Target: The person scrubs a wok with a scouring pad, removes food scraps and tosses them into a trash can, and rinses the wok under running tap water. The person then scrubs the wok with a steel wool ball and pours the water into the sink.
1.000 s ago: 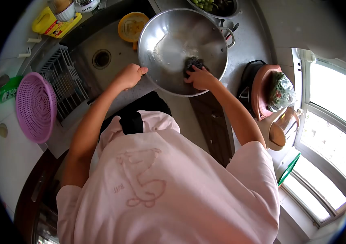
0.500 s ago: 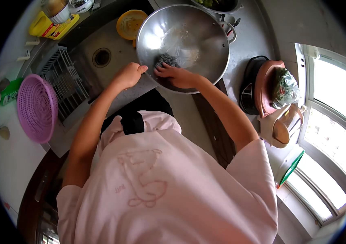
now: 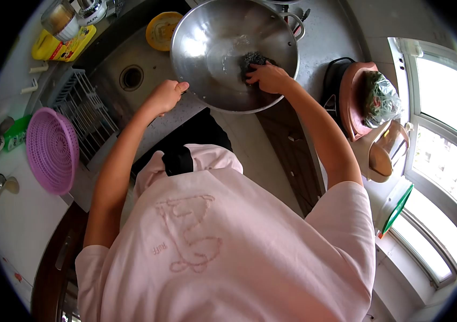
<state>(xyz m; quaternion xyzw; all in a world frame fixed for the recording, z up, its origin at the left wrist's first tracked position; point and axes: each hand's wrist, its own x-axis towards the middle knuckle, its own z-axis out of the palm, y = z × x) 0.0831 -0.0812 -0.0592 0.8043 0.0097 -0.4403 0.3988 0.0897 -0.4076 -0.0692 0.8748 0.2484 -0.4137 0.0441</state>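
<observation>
A large steel wok (image 3: 201, 37) tilts over the sink edge, its shiny inside facing me, with wet streaks on the bottom. My left hand (image 3: 165, 98) is closed at the wok's near left rim, apparently around a grip that its fingers mostly hide. Inside the wok, on the right side, my right hand (image 3: 270, 78) presses a dark steel wool scourer (image 3: 252, 58) against the metal. A loop handle (image 3: 297, 26) sticks out at the wok's upper right.
Left of the wok lie the sink (image 3: 111, 56) with its drain (image 3: 131, 78), a yellow bowl (image 3: 162, 31), a wire rack (image 3: 86, 104) and a purple colander (image 3: 52, 150). On the right are a plastic-bagged bundle of greens (image 3: 382, 99) and a brown-lidded pot (image 3: 353, 102).
My right hand and the scourer have moved from the wok's lower left across to its right side. My left hand stays at the rim; the whole view has shifted slightly.
</observation>
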